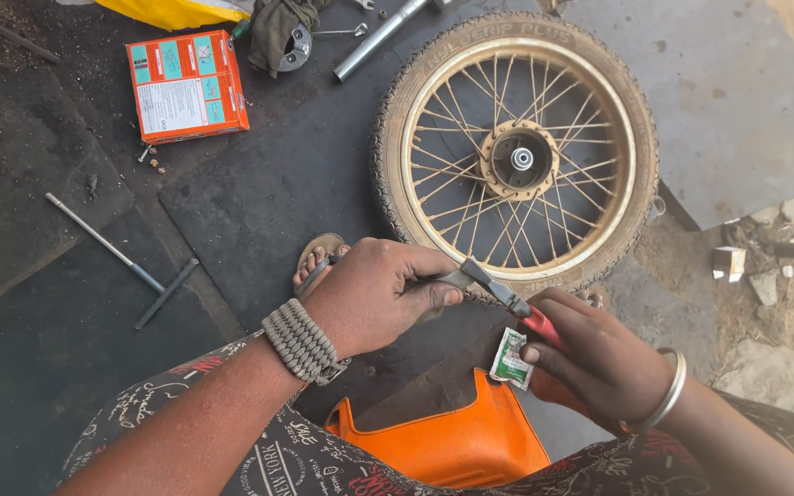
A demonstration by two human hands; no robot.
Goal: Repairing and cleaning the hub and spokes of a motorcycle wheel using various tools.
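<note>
Dark rubber mats (259, 197) underlie both hands: right hand (599, 363) clasps red-handled pliers (516, 308) pointing ten o'clock into left hand's (369, 298) closed grip.

Only one view on my end: head cam, worn, looking almost straight down at the floor (259, 197). Close range, forearms enter from 6 o'clock, both hands just below centre. Spoked wheel (516, 152) sits toward 1 o'clock, orange box (187, 85) at 10 o'clock, T-handle wrench (126, 262) at 9. No second view for overlap.
</note>
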